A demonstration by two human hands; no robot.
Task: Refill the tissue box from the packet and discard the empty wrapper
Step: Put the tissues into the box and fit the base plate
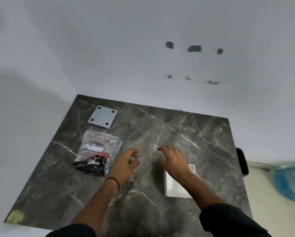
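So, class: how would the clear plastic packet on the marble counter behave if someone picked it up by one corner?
The clear plastic packet looks thin and crinkled, so it would probably flop rather than hold its shape. The dark wrapper sits at its near end, so the weight may sag there. Its glossy film could be slippery.

— Where are the hands?
— Both arms reach forward. The left hand (pixel 126 161) and the right hand (pixel 173 159) are near each other, palms down.
— Holding anything?
— No. Fingers bent, both empty.

Packet (pixel 97 154) lies left of box (pixel 175 187) on counter (pixel 203 142)
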